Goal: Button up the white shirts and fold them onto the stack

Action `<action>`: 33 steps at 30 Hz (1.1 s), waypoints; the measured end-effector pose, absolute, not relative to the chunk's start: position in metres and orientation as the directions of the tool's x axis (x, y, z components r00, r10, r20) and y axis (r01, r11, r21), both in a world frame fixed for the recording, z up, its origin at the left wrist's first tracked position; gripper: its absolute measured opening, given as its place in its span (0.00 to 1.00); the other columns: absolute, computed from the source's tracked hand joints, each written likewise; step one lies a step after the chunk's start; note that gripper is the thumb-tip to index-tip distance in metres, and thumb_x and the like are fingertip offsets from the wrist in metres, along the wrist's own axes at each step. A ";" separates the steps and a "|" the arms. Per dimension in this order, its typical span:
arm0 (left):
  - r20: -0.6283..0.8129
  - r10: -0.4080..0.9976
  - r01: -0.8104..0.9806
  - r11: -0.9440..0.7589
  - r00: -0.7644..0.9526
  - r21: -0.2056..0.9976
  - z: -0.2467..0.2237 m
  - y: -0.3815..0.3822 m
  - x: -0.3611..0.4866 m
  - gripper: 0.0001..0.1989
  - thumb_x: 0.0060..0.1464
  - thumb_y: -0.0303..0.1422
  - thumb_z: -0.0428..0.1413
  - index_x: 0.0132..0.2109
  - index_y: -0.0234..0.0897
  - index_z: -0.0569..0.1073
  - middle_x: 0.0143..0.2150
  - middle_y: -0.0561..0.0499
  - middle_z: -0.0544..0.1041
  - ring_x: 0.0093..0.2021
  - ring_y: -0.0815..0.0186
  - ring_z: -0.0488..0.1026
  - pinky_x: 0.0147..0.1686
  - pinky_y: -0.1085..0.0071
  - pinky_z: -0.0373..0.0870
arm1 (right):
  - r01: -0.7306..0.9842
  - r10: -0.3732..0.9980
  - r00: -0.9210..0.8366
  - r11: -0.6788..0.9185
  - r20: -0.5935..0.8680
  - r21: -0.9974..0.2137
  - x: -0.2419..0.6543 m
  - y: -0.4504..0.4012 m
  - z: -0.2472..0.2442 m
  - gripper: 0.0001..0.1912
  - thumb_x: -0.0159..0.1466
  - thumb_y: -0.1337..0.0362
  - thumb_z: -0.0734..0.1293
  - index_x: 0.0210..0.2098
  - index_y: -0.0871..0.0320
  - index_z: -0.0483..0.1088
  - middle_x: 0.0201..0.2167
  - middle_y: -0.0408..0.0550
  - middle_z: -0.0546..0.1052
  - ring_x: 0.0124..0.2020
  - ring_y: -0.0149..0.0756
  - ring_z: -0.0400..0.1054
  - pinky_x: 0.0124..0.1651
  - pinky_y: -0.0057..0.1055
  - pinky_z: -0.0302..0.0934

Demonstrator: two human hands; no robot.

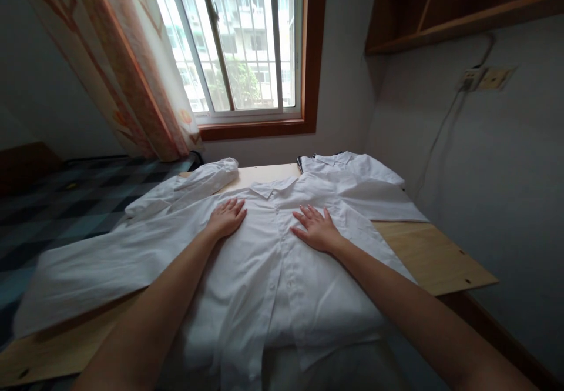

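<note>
A white button-up shirt [247, 261] lies spread front side up on a wooden board [423, 256], its collar toward the window and its lower hem toward me. One sleeve stretches out to the left past the board's edge. My left hand [227, 217] rests flat on the left chest of the shirt, fingers apart. On the other side of the button placket, my right hand [316, 227] lies flat with its fingers spread. Neither hand grips the cloth. The lower front hangs over the near edge of the board.
Behind on the left is a bunched white garment [198, 182]; folded white shirts [352, 167] sit at the back right. A checked bed cover [88, 203] spreads at left. A curtain [118, 56], window, wall shelf [467, 20] and socket with cord [473, 78] surround the board.
</note>
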State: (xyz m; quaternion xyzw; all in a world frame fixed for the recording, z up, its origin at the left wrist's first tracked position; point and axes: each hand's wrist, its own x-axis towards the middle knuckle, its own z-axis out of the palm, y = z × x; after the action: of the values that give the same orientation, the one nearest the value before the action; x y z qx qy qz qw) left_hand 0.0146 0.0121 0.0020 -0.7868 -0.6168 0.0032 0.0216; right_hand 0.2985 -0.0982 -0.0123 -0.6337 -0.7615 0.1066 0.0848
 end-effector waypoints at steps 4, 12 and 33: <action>0.017 0.981 0.979 -0.191 0.193 -0.064 0.007 0.020 0.002 0.32 0.66 0.48 0.36 0.71 0.41 0.55 0.74 0.44 0.50 0.73 0.56 0.48 0.68 0.58 0.46 | 0.946 0.983 -0.183 0.174 -0.009 -0.274 0.298 -0.100 -0.011 0.35 0.70 0.41 0.47 0.72 0.49 0.49 0.74 0.45 0.44 0.74 0.41 0.33 0.70 0.54 0.20; 0.102 0.977 0.974 -0.173 0.188 -0.145 0.013 0.031 -0.005 0.29 0.66 0.43 0.39 0.68 0.39 0.62 0.71 0.42 0.60 0.70 0.54 0.56 0.66 0.56 0.49 | 0.946 0.983 -0.185 0.174 -0.015 -0.274 0.298 -0.100 -0.009 0.36 0.70 0.41 0.47 0.72 0.49 0.49 0.74 0.45 0.44 0.74 0.41 0.33 0.70 0.54 0.21; 0.023 0.996 0.995 -0.086 0.085 0.059 0.004 0.047 0.046 0.39 0.59 0.59 0.36 0.71 0.48 0.55 0.75 0.44 0.47 0.73 0.44 0.43 0.63 0.33 0.42 | 0.948 0.983 -0.181 0.174 -0.004 -0.267 0.297 -0.101 -0.008 0.36 0.70 0.41 0.46 0.72 0.49 0.49 0.74 0.46 0.44 0.74 0.42 0.34 0.70 0.54 0.21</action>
State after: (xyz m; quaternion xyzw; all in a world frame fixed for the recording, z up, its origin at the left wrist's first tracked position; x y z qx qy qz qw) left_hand 0.0461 0.0474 0.0039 -0.7363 -0.6759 -0.0283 -0.0139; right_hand 0.2973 -0.1010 -0.0085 -0.6341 -0.7614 0.1048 0.0845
